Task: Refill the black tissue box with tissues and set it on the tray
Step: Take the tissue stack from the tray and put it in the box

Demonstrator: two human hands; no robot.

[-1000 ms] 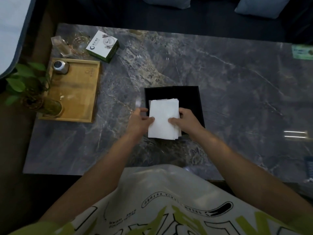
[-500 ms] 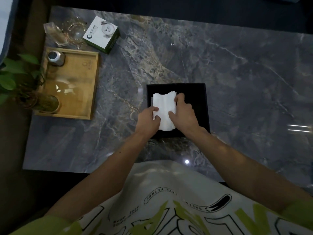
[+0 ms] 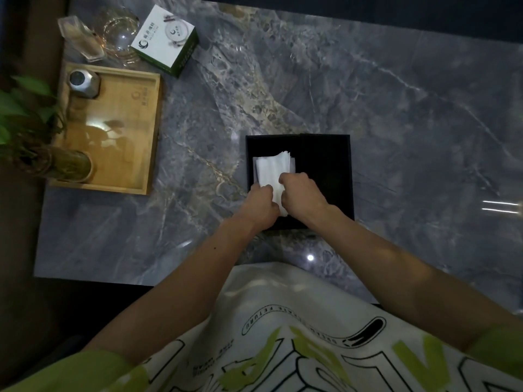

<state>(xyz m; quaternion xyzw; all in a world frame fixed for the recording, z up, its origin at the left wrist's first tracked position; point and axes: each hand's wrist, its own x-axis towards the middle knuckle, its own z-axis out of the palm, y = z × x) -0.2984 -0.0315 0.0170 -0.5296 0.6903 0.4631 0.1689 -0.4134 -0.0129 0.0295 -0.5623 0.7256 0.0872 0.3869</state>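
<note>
The black tissue box (image 3: pixel 325 165) stands open on the grey marble table, near its front edge. A stack of white tissues (image 3: pixel 273 168) sits in the box's left half, bent between my hands. My left hand (image 3: pixel 261 205) grips the stack's near left edge. My right hand (image 3: pixel 301 195) grips its near right edge, fingers curled over the top. The wooden tray (image 3: pixel 124 131) lies at the table's left side, well apart from the box.
On the tray stand a small metal canister (image 3: pixel 83 82) and a glass vase with a green plant (image 3: pixel 65 165). Behind the tray are a clear glass bowl (image 3: pixel 119 32), a glass container (image 3: pixel 79 38) and a white-green carton (image 3: pixel 165 38).
Both hands have pushed the tissue stack forward and down into the box's left half, squeezing it narrower. The camera has tilted further down over the table.
</note>
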